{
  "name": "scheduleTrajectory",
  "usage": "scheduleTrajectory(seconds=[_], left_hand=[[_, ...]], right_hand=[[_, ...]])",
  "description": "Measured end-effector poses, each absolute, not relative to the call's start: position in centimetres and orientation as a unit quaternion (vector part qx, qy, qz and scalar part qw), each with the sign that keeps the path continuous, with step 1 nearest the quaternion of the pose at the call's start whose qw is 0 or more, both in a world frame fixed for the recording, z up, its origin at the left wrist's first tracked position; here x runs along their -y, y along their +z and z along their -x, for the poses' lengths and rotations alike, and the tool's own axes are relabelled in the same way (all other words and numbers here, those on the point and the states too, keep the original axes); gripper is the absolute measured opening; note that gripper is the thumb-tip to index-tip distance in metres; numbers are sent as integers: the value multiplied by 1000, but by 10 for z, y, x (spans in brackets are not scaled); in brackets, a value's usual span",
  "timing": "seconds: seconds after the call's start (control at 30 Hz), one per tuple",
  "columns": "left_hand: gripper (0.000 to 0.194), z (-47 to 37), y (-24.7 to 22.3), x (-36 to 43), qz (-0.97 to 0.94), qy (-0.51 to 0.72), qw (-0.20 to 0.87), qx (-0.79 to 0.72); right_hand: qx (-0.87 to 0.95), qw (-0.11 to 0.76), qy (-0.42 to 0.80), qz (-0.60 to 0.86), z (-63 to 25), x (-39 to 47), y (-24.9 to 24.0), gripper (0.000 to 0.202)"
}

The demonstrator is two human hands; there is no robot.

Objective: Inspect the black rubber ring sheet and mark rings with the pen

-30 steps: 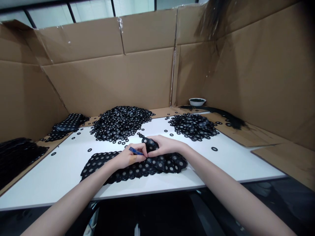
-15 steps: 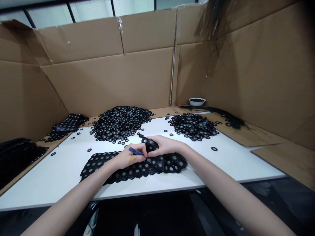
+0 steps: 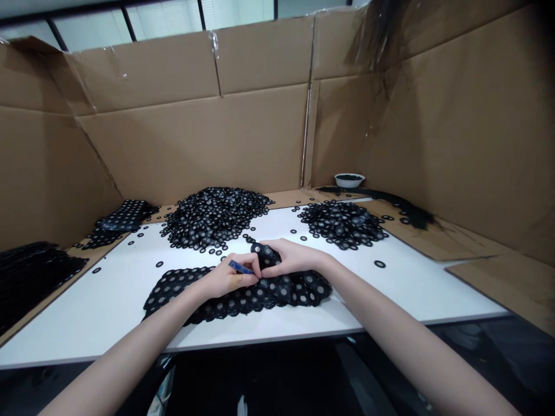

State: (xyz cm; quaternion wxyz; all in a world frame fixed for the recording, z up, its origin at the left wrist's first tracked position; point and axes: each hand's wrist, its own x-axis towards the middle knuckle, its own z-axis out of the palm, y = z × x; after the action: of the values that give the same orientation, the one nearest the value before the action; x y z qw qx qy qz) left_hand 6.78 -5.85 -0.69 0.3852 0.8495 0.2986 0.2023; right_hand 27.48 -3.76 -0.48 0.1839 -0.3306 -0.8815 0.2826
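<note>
A black sheet [image 3: 173, 283] made of joined rings with pale round centres lies near the table's front edge. My left hand [image 3: 223, 279] rests over its middle, fingers closed in a pinch around a slim blue tool [image 3: 240, 267]; the tool's tip and exact kind are hidden. Beside it, my right hand [image 3: 287, 257] grips a raised, bunched fold of the sheet between thumb and fingers. The fingertips of both hands almost meet at that fold. What lies right between them is too small to make out.
Behind my hands rise a large heap of black rings [image 3: 212, 216] and a smaller heap [image 3: 342, 224]. Loose rings dot the white tabletop [image 3: 82, 312]. A white bowl [image 3: 349, 181] stands at back right near dark strands [image 3: 403, 206]. Black dotted sheets [image 3: 125, 215] lie left. Cardboard walls [image 3: 195, 138] enclose the table.
The view has shifted very slightly. Both hands keep their hold at the same spot on the sheet, with no clear movement.
</note>
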Motion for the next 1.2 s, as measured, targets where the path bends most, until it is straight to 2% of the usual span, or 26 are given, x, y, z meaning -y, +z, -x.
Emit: scheduleTrajectory(seconds=[0.27,0.47,1.2], left_hand=[[5,-67,-6,60,-852,202,378,-301],[5,-68,-7,59,-852,199,379,-301],[7,-68,-7,59,-852,199,376,-304]], right_hand=[[881,184,277,336,-274,38,-4,43],[880,190,279,334,-275,37,-5,38],[876,188,289,338,-275,37,-5,38]])
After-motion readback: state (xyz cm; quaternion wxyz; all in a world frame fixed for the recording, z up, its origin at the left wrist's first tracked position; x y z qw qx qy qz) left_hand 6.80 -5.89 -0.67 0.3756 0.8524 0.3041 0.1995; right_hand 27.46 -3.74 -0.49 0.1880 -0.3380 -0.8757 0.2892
